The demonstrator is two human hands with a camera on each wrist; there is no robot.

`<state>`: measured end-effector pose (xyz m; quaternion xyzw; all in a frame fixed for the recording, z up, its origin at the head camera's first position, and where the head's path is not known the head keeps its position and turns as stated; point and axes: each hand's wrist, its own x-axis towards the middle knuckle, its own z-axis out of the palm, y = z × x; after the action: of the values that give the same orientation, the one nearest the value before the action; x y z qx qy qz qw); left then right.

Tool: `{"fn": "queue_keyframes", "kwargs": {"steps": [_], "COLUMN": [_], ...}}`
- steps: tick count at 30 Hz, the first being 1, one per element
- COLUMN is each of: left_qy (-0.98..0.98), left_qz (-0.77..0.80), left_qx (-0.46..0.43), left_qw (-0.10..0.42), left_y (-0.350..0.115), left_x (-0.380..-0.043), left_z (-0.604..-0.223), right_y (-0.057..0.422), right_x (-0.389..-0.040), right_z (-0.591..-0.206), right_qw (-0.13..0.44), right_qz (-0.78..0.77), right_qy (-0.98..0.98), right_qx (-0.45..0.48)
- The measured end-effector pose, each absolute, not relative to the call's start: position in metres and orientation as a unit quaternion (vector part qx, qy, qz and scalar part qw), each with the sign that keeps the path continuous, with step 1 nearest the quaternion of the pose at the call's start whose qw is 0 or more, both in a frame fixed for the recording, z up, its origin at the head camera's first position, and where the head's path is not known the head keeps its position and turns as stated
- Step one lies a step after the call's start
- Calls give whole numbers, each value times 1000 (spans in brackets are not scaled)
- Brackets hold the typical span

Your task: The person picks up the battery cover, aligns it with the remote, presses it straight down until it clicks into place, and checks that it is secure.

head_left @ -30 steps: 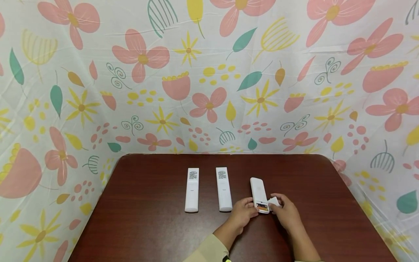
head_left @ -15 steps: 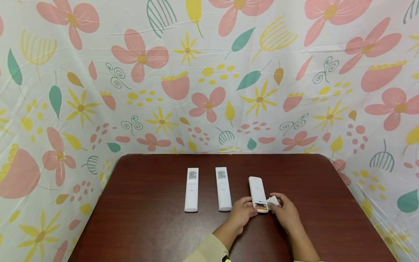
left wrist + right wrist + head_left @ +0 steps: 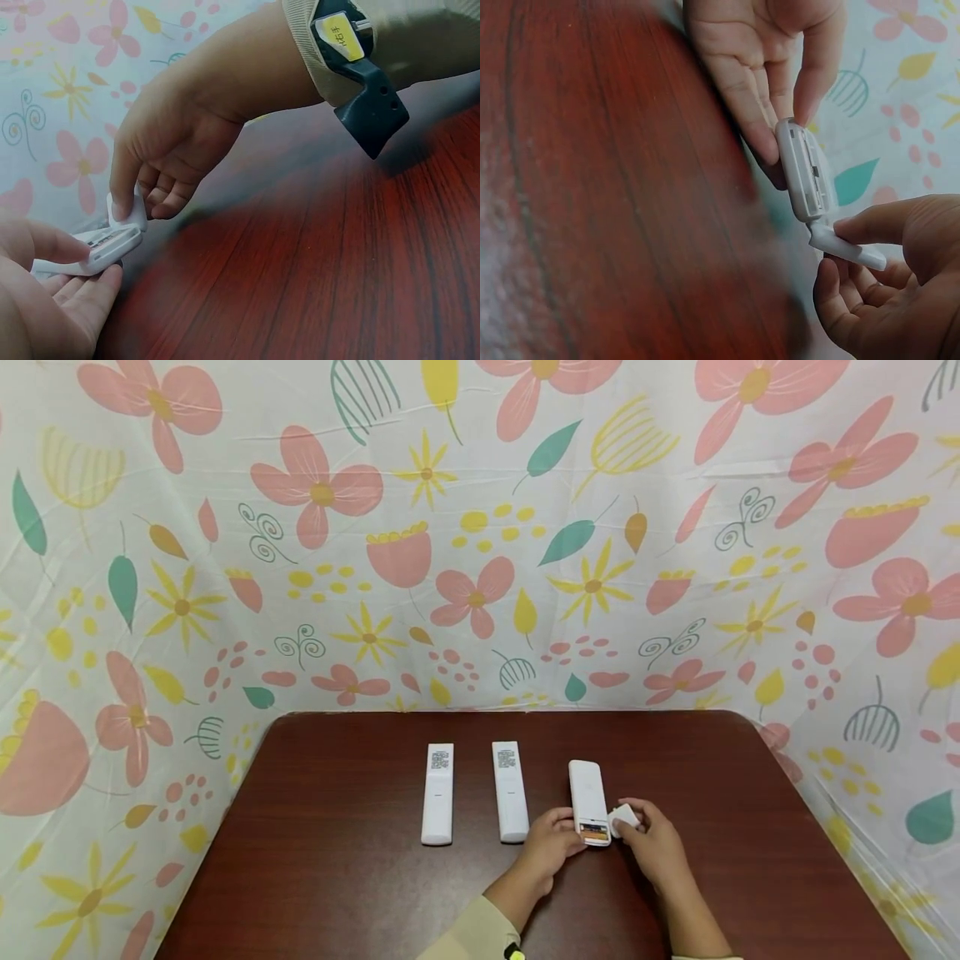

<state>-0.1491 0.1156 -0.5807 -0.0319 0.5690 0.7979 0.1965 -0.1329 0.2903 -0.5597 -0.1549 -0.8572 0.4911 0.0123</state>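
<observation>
A white remote control (image 3: 587, 789) lies back up toward the right of the table, its battery compartment uncovered at the near end. Orange-and-dark batteries (image 3: 595, 832) show inside. My left hand (image 3: 550, 847) grips the remote's near end, thumb on top and fingers underneath, as the left wrist view shows. Between thumb and fingers my right hand (image 3: 654, 843) pinches a small white battery cover (image 3: 624, 820). In the right wrist view the cover (image 3: 847, 247) is tilted at the remote's edge and looks to touch it.
Two more white remotes lie back up to the left, one in the middle (image 3: 510, 793) and one farther left (image 3: 438, 795). Both have printed labels and closed backs. The dark red-brown table (image 3: 322, 827) meets a flower-patterned cloth (image 3: 480, 527) behind.
The remote has shifted very slightly away and left with my left hand. My right hand has turned the cover a little, still held beside the remote.
</observation>
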Motion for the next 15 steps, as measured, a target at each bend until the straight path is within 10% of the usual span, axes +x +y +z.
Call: {"fn": "queue_keyframes", "kwargs": {"steps": [15], "left_qy": [562], "left_qz": [805], "left_qx": [-31], "left_qw": [187], "left_y": [105], "left_x": [-151], "left_z": [-574], "right_y": [281], "right_x": [-136], "right_z": [-556], "right_qw": [27], "right_qz": [514], "right_qy": [-843], "right_qx": [-158]}}
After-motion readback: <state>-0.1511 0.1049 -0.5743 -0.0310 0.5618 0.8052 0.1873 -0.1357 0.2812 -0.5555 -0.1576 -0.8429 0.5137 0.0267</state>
